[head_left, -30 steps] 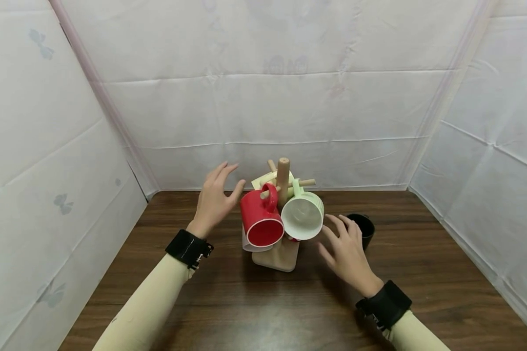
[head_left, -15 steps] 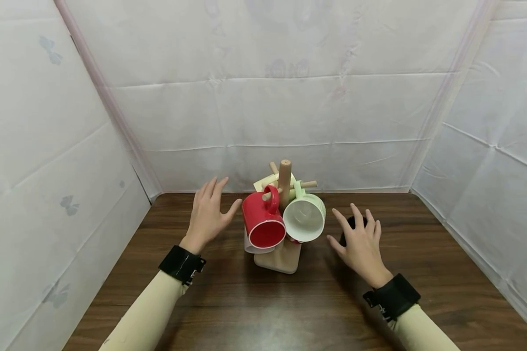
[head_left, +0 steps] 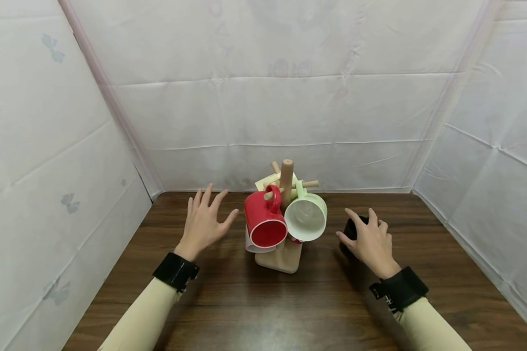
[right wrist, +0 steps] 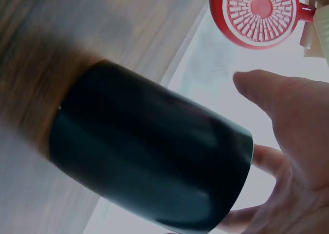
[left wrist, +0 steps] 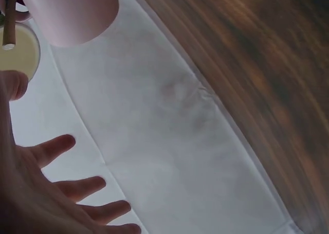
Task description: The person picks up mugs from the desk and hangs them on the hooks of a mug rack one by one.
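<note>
A black mug (right wrist: 149,146) stands upright on the table at the right. My right hand (head_left: 373,243) is over its top, fingers spread; in the right wrist view the thumb is apart from it and some fingers pass behind its rim. My left hand (head_left: 199,226) hovers left of a wooden mug rack (head_left: 287,180), fingers spread and holding nothing. From the rack's pegs hang a red mug (head_left: 255,209) and a pale green mug (head_left: 307,219), mouths tilted toward me. A pink mug (left wrist: 77,13) shows above the left hand in the left wrist view.
The rack's square base (head_left: 281,263) rests on the dark wood table (head_left: 263,312). A pale yellow mug (head_left: 263,182) hangs at the rack's back. Another red piece with a patterned base (right wrist: 257,10) appears in the right wrist view. White sheeting (head_left: 290,112) walls the back and sides.
My right hand has moved right, away from the green mug, to over the black mug. My left hand has drawn back down and left from the rack. The mugs have stayed put.
</note>
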`<state>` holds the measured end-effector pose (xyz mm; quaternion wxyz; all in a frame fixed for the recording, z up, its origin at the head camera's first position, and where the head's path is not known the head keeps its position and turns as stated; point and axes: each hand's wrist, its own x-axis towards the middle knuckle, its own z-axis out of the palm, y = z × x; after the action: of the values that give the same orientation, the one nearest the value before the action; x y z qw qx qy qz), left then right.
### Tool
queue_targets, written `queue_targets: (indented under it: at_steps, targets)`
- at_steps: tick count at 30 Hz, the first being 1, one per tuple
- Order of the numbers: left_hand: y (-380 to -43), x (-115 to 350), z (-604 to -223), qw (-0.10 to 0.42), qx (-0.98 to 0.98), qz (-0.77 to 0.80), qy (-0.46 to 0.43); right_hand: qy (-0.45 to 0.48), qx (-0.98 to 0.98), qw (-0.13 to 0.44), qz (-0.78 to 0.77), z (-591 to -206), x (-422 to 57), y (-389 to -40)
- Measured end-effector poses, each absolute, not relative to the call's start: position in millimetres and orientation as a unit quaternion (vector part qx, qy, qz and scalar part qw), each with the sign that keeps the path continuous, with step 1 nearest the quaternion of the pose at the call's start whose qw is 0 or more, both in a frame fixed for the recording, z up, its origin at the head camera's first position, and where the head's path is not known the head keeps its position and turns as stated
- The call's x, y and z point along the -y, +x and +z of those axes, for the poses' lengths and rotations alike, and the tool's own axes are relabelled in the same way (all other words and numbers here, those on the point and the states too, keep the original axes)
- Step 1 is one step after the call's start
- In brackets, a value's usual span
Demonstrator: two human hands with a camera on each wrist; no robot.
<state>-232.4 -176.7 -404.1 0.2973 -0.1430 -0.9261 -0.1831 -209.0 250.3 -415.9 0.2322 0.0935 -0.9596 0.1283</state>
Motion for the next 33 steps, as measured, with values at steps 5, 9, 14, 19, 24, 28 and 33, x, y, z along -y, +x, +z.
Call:
queue_targets:
  at_steps: [5,9,14,19,24,28,33]
  targets:
    - [-227.2,181.6,-411.2,0.249,0.943,-0.176,-0.132,0.083,0.972,0.168,0.138,-409.6,-255.7,-209.1]
    - [-225.1,184.7,-415.8,0.225,0.951,-0.171,-0.128,0.071,0.978,0.132,0.146,-406.0,-258.0,-209.4]
    - [-223.1,187.1,-419.1,0.218,0.953,-0.169,-0.128,0.069,0.979,0.118,0.150,-404.9,-259.4,-209.7]
    - [-223.2,187.9,-421.0,0.229,0.950,-0.168,-0.133,0.073,0.978,0.120,0.154,-405.5,-260.1,-210.9]
    - [-223.1,188.4,-421.6,0.228,0.950,-0.169,-0.132,0.086,0.976,0.133,0.152,-407.6,-260.4,-211.5]
    - [-222.9,188.9,-423.7,0.227,0.950,-0.168,-0.133,0.092,0.974,0.140,0.150,-408.5,-260.7,-211.0]
    - [-220.4,188.7,-426.0,0.221,0.950,-0.178,-0.133,0.097,0.973,0.145,0.154,-408.0,-261.3,-211.0]
